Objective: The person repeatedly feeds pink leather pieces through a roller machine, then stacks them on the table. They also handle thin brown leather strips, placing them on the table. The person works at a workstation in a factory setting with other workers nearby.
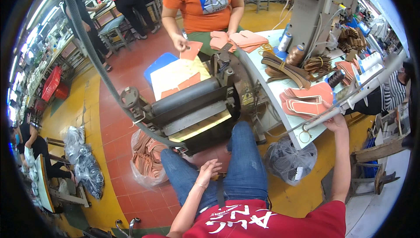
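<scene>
My left hand [209,171] hovers above my lap between my knees, its fingers loosely stretched and nothing seen in them. My right hand [336,123] reaches to the edge of the white table, next to a stack of salmon-pink cut pieces [306,98]. A fingertip lies against the stack's near side, and a grey pole partly hides the hand. In front of my knees stands a roller press [186,96] with a dark cylinder. On its far side a yellowish board [175,74] carries flat salmon pieces [190,82].
Across the press sits a person in orange [205,2], handling salmon pieces. The white table [273,87] holds thread spools [284,42] and bundled brown strips [282,67]. Plastic bags flank my legs, one with salmon pieces [148,157], one dark [291,159]. A grey hose [94,59] hangs at left.
</scene>
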### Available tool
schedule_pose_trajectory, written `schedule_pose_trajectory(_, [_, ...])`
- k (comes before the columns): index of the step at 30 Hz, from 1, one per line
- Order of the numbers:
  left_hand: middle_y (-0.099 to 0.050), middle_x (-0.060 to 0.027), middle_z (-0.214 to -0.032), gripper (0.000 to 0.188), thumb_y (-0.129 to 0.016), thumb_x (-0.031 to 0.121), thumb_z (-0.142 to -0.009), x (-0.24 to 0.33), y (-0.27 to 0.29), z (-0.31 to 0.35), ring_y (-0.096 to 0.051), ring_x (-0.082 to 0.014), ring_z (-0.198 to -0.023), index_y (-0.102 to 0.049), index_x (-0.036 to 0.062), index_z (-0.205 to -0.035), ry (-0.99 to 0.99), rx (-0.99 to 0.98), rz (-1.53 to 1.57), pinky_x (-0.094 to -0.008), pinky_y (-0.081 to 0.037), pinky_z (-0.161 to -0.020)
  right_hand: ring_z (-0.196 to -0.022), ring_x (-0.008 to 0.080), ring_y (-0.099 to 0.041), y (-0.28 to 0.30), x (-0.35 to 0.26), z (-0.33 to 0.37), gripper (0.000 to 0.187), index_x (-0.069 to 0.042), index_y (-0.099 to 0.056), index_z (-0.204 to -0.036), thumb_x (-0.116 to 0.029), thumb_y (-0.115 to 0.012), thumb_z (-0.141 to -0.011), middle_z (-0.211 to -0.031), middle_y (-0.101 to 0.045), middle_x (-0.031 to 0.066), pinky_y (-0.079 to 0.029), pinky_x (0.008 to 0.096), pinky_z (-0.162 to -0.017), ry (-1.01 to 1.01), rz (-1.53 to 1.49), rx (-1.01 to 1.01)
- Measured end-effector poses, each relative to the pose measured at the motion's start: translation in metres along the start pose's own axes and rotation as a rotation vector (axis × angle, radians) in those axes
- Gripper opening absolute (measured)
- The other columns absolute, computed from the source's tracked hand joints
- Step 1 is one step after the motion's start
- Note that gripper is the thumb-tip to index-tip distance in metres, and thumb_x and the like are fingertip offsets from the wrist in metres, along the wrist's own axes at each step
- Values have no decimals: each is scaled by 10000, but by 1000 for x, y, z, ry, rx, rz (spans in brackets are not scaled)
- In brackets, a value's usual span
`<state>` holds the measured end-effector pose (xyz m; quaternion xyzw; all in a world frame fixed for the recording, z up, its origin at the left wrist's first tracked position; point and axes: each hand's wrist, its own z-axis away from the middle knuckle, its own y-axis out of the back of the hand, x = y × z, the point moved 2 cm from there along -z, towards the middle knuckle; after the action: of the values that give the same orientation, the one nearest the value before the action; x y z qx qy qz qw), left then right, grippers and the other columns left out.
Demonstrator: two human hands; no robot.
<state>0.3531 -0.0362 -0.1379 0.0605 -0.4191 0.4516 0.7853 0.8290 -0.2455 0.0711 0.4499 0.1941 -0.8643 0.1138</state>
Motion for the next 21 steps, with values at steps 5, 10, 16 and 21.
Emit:
schedule_pose_trajectory(5, [-621,-116,-1232,379,-463,300,-1011,-14,6,6,-619,-197,-1056,-497,65,-1306,28,0,38,-325,-483,-861,-1016,381,-592,22,-12,7,351,-66,-552,-1210,-307,-552,-955,-1187,-589,179,-500,636,-867,111,-132,-37])
schedule_pose_trajectory(10, [-634,-115,-1199,367,-475,315,-1006,-14,9,5,-625,-186,-1005,-521,72,-1278,13,4,94,-321,-497,-831,-1135,369,-578,58,-23,57,415,-68,-506,-1302,-303,-501,-961,-1304,-564,130,-528,531,-843,293,-273,-176])
schedule_pose_trajectory(16, [-598,-99,-1259,415,-448,336,-1020,14,-12,6,-588,-181,-1103,-468,75,-1342,-16,-149,-30,-330,-463,-905,-1161,283,-571,114,9,142,532,-76,-473,-1353,-366,-557,-915,-1319,-549,133,-527,448,-881,410,-272,135])
schedule_pose_trajectory(21, [-518,-118,-1357,575,-394,479,-1010,53,-44,23,-518,-209,-1216,-389,75,-1418,-86,-435,-62,-359,-404,-1000,-1231,331,-519,130,63,232,696,-35,-363,-1424,-376,-587,-860,-1377,-491,157,-485,447,-988,475,-199,43])
